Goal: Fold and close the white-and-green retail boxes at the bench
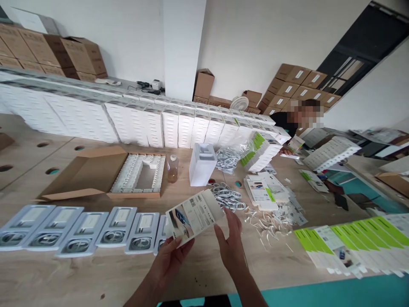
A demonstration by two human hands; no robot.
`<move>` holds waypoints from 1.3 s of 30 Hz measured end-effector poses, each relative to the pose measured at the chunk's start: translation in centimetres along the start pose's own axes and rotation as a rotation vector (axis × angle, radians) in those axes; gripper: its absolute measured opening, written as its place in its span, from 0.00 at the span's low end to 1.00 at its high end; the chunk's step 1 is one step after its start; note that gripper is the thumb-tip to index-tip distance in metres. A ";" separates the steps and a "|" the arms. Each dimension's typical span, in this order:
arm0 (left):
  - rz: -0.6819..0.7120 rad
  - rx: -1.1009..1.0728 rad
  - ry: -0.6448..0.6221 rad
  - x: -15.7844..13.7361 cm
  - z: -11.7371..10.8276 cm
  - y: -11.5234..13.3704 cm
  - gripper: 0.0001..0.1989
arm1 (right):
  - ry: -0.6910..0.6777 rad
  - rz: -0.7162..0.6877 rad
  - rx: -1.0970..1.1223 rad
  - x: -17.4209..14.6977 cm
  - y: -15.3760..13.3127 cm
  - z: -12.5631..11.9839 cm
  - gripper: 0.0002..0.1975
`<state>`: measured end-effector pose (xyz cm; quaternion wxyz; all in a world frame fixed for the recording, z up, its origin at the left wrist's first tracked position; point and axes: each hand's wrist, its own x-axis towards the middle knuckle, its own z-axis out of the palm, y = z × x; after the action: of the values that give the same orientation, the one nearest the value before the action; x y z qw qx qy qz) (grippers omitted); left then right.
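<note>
A printed white carton with a phone picture hangs tilted over the table, its right end looking open. My left hand is closed on the carton's lower left end, thumb on top. Beside the right end, my right hand has thumb and fingers apart and holds nothing; whether a fingertip touches the carton I cannot tell. To the left runs a row of white plastic trays, each with a charger and a coiled cable. The carton partly covers the nearest tray.
Behind the carton stand a tall stack of white trays, a bottle and coiled cables. An opened brown box lies left. Flat cartons line the right edge. A co-worker is at the far right.
</note>
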<state>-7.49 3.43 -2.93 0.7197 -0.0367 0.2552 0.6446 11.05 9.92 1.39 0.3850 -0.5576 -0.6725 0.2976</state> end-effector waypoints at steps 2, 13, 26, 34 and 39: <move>0.045 -0.023 -0.052 0.0 0.6 -0.7 0.30 | 0.038 0.144 0.240 -0.4 -0.7 0.6 0.42; 0.179 0.768 -0.243 0.0 5.5 5.0 0.31 | -0.401 0.244 0.766 2.8 -4.6 -6.3 0.51; 0.278 0.878 -0.336 0.1 10.9 3.6 0.14 | -0.260 0.292 0.668 2.6 -3.6 -5.8 0.20; 0.058 0.959 -0.504 -0.8 12.3 6.7 0.12 | -0.265 0.124 0.508 4.6 -4.9 -5.9 0.17; 0.081 1.006 -0.480 -0.8 12.1 6.7 0.12 | -0.235 -0.079 0.358 4.9 -5.2 -5.7 0.08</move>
<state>-10.03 8.47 9.70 0.6613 0.4687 0.3614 0.4608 12.77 13.52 9.62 0.4083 -0.4152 -0.6703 0.4599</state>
